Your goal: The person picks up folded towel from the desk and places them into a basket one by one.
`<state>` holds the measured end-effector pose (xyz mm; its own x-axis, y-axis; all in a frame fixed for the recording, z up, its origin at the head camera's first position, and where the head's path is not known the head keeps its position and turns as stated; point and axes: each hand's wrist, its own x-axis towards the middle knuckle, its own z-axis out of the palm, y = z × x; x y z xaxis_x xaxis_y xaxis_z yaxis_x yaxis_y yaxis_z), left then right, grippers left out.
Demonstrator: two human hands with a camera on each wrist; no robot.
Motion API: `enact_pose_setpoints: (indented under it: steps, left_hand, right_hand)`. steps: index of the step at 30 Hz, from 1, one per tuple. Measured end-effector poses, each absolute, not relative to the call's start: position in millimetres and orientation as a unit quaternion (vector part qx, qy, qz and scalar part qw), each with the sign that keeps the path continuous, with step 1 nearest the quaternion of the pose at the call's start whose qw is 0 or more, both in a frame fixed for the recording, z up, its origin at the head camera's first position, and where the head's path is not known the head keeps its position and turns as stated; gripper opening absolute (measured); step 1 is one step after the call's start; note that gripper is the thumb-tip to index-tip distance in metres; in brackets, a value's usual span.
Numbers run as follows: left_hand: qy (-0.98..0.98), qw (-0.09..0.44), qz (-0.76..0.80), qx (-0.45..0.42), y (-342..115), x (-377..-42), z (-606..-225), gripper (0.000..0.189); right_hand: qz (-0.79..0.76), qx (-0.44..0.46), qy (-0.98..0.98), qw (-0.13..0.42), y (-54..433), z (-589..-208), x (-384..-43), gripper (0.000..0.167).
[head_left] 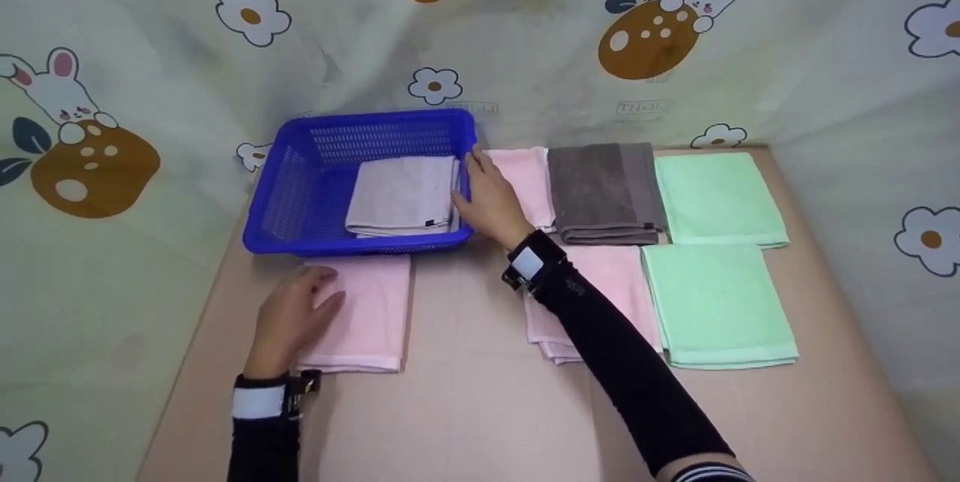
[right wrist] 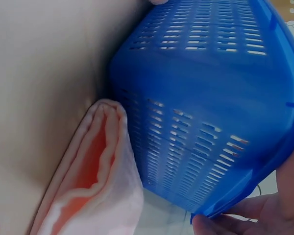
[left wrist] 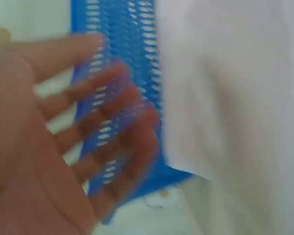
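Observation:
My left hand (head_left: 289, 320) hovers over the left side of a folded pink towel (head_left: 375, 317), fingers loosely bent and holding nothing. In the left wrist view its fingers (left wrist: 108, 98) are blurred in front of the basket's perforated wall. A blue plastic basket (head_left: 292, 182) stands just behind that towel, with a folded light grey towel (head_left: 401, 193) in its right half. My right hand (head_left: 495, 200) grips the basket's right rim, the thumb on the inner side. The right wrist view has the fingertips (right wrist: 210, 225) at the rim's corner.
To the right lie more folded towels: a dark grey one (head_left: 607, 193), a green one (head_left: 720, 197) behind another green one (head_left: 720, 305), a pink one (head_left: 521, 178) by the basket, and a pink one (head_left: 611, 279) partly under my right forearm. A patterned curtain (head_left: 525, 54) encloses the table (head_left: 465, 422).

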<state>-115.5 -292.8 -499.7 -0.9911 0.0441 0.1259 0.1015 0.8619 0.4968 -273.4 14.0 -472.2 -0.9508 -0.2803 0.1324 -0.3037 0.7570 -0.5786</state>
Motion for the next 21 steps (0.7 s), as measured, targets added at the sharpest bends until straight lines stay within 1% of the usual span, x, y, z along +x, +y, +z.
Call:
enact_pose_setpoints:
  steps: [2,4,7,11,15,21]
  left_hand:
    - [-0.965,0.032,-0.26,-0.004,-297.5,-116.6,-507.4,0.045]
    - [-0.963,0.021,-0.267,0.024,-301.5,-116.9,-511.9,0.052]
    - [-0.956,0.014,-0.286,0.069,-307.5,-116.5,-514.2,0.058]
    - [-0.947,-0.025,-0.3,0.108,-313.5,-115.0,-514.8,0.065]
    - [-0.945,-0.064,-0.307,0.096,-312.9,-115.9,-515.8,0.062]
    - [-0.944,-0.082,-0.314,0.054,-293.4,-118.1,-515.1,0.059]
  right_hand:
    - [0.309,0.158,-0.937,0.027,14.7,-472.6,-274.1,0.071]
    - [0.306,0.161,-0.938,0.031,15.2,-473.0,-274.4,0.07]
    - [0.307,0.158,-0.938,0.027,15.0,-473.4,-274.4,0.07]
    - [0.305,0.149,-0.94,0.021,13.8,-473.7,-273.7,0.071]
    - [0.299,0.148,-0.942,0.019,12.2,-473.7,-273.6,0.07]
    - [0.295,0.147,-0.944,0.018,11.8,-473.0,-273.4,0.069]
